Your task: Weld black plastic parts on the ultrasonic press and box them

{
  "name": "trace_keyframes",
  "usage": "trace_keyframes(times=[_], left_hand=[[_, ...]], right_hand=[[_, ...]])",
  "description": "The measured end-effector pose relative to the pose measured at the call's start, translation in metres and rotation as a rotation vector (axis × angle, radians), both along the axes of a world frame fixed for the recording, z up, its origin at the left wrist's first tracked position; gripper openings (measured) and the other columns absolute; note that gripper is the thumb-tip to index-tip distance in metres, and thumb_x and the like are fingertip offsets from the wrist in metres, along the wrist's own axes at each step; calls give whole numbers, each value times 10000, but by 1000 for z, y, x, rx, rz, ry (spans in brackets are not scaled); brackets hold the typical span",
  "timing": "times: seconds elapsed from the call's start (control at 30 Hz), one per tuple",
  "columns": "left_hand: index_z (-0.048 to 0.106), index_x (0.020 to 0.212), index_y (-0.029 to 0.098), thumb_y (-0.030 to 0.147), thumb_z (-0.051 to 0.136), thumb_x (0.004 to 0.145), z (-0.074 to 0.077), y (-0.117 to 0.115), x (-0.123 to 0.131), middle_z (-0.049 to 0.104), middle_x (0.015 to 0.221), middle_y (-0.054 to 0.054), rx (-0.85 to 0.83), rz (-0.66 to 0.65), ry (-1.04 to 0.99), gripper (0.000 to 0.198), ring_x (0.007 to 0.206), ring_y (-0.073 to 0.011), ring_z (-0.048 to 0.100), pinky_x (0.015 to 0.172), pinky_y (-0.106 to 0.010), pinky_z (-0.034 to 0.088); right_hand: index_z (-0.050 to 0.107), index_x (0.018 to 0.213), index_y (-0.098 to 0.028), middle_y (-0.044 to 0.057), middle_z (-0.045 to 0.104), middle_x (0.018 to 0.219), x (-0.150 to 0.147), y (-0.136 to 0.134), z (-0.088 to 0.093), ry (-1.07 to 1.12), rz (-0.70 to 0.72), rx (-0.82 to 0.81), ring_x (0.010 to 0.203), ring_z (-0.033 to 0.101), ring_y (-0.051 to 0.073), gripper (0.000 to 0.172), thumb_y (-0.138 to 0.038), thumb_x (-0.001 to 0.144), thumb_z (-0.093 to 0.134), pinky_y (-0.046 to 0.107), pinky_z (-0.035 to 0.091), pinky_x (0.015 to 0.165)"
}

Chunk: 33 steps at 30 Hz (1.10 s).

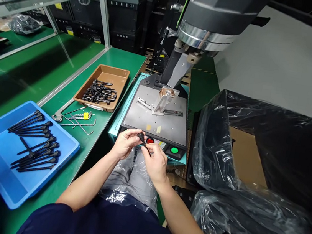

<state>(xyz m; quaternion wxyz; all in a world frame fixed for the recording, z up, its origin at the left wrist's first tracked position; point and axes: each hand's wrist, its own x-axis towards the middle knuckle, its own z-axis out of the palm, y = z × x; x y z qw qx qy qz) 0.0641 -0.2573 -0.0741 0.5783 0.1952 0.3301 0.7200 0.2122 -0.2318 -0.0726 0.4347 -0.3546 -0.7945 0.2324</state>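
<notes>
Both my hands are raised over my lap, in front of the machine's base. My left hand pinches the thick head of a black part. Closed on the thin shaft of that same part is my right hand, whose fingers hide most of it. The part resembles the black rods with thick heads lying in rows in the blue tray at left. Shorter black pieces with metallic shafts are heaped in the brown tray.
Ahead stands a machine with a metal horn above an upright fixture on a grey plate. A red button and green button face me. Hex keys lie between the trays. Right is a plastic-lined box.
</notes>
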Motion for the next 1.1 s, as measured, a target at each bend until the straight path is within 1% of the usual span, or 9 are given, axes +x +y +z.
trace_keyframes(times=[0.13,0.33,0.43,0.5,0.6,0.73,0.9,1.0,1.1], left_hand=[[729,978,154,203,851,627,1,2,2,749,1033,-95,-1,-11,-1,375,909,-223,730,807,-318,551],[759,982,170,167,853,590,1,3,5,757,1020,-91,-14,-9,-15,404,907,-215,730,794,-290,553],[767,987,181,172,853,593,3,3,5,757,1015,-82,-17,-9,-7,403,921,-211,728,795,-281,555],[768,982,180,208,850,616,6,2,6,758,1008,-81,-28,1,11,376,914,-212,727,827,-316,560],[770,960,173,254,842,637,6,2,8,759,996,-86,-38,38,59,340,889,-220,727,853,-373,562],[780,914,168,270,835,624,2,3,10,762,976,-88,-47,106,96,312,869,-230,725,828,-378,571],[786,889,182,208,801,592,-3,5,11,765,939,-55,-76,135,46,299,820,-191,715,825,-346,558],[787,913,185,177,787,581,0,3,11,763,908,-44,-85,128,22,332,802,-176,704,825,-335,545],[787,917,185,211,791,610,4,1,11,758,914,-49,-88,130,17,308,835,-185,699,834,-339,535]], right_hand=[[598,805,-227,40,648,798,0,0,-2,15,-31,-101,691,609,181,133,-315,904,610,313,514,672],[589,830,-220,-31,592,591,0,2,-13,172,15,-506,486,547,148,211,-409,857,679,268,438,484],[583,828,-216,-44,574,552,1,3,-19,258,33,-626,463,546,145,262,-445,829,711,256,421,462],[582,826,-214,-42,571,558,1,4,-22,290,37,-647,464,535,140,285,-462,817,722,252,410,456],[586,819,-215,-36,564,571,0,4,-25,294,25,-616,464,505,134,308,-489,802,726,253,397,446],[587,799,-219,-29,562,593,-3,2,-27,301,9,-584,465,485,131,324,-508,786,732,256,384,435],[551,791,-217,-61,518,532,-10,-2,-18,410,84,-720,421,452,112,337,-480,762,761,239,350,412],[529,778,-220,-74,501,498,-13,-3,-12,446,89,-780,397,436,107,384,-496,715,789,233,340,395],[528,775,-219,-74,505,499,-15,-3,-11,460,83,-789,391,436,103,400,-500,694,800,230,342,388]])
